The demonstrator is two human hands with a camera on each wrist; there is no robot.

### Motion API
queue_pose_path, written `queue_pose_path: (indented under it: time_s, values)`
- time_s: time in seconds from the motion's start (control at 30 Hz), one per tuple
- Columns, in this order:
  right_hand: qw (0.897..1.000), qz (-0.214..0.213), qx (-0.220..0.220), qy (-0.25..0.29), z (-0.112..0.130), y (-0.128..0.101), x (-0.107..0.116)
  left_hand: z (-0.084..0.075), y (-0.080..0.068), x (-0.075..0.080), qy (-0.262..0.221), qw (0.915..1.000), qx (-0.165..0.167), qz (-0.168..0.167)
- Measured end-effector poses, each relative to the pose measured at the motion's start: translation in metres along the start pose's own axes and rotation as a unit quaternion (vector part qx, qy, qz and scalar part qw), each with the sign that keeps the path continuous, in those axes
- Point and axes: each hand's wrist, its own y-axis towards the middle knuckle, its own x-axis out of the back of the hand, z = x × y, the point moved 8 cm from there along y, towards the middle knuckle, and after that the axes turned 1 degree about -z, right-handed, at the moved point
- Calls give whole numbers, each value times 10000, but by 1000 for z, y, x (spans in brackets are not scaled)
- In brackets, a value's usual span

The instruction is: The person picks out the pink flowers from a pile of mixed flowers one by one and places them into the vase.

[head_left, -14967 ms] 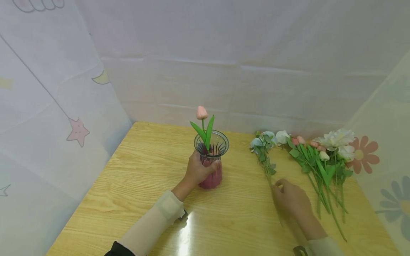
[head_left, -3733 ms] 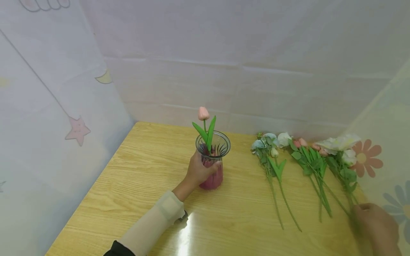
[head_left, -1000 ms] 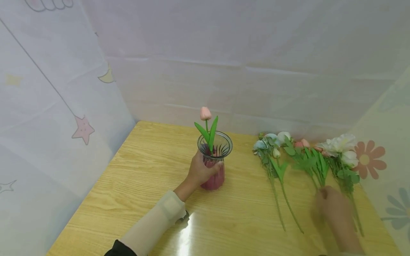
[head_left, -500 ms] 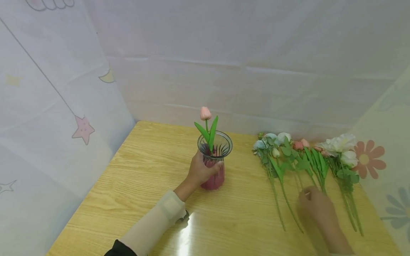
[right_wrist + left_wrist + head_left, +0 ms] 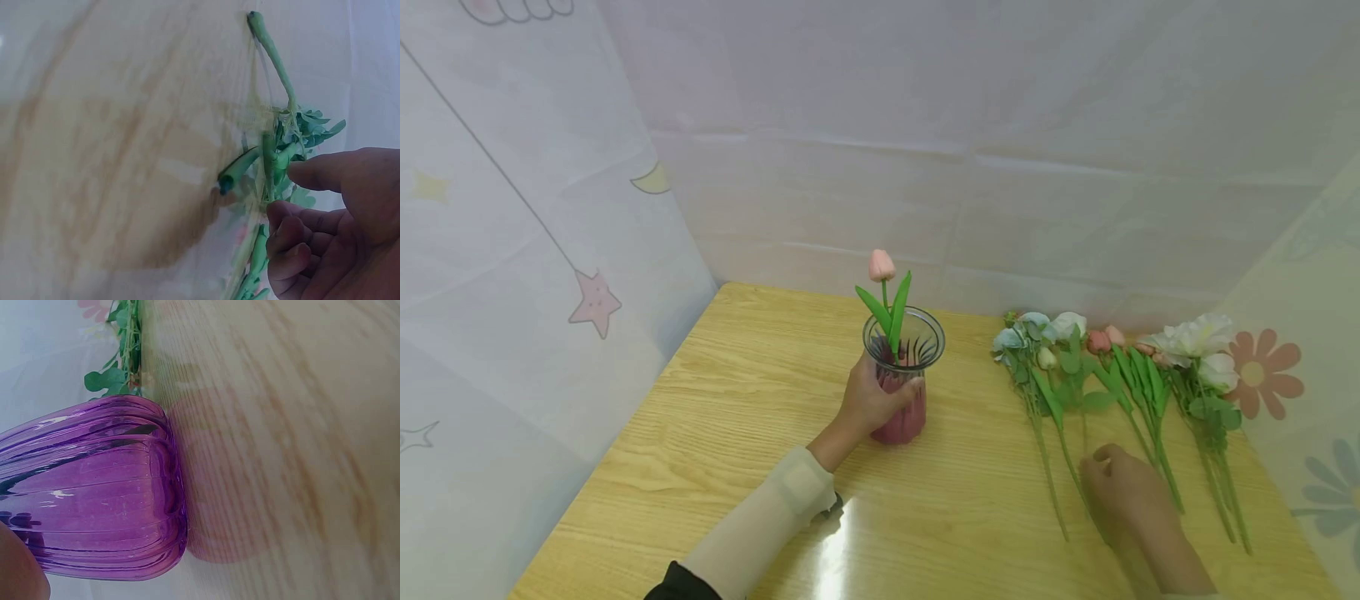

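Note:
My left hand [image 5: 868, 404] grips the side of a ribbed glass vase [image 5: 901, 421], clear at the rim and pink-purple below, standing upright. One pink tulip [image 5: 882, 266] with green leaves is in it. In the left wrist view the purple base [image 5: 106, 506] rests on the table, with a fingertip at its side. At the right, my right hand [image 5: 1123, 487] is low over the table by the stem of a white flower [image 5: 1066, 326] with blurred round leaves. In the right wrist view the thumb [image 5: 315, 172] and forefinger stand apart, a blurred stem [image 5: 269, 165] beside their tips.
Blue flowers [image 5: 1009, 340] and a white tulip [image 5: 1047, 358] lie left of the right hand. Pink tulips [image 5: 1101, 340] lie behind it, and white blooms [image 5: 1195, 340] farther right. Printed cloth walls [image 5: 970, 208] border the wooden table [image 5: 760, 375].
My right hand has moved left from the pink tulips, bringing the leafy white flower's stem beside the white tulip. Earlier the white tulip moved left to the blue flowers. My left hand keeps holding the vase.

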Motion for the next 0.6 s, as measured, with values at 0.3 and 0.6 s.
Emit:
queue_pose_path:
  time_s: [0.3,0.6]
  values:
    - [9997,113,-207,-36,-20,3,1,-1,0,0,-20,10000,36,0]
    - [9987,-144,-348,-337,-41,11,19,0,0,0,-23,9999,146,-8]
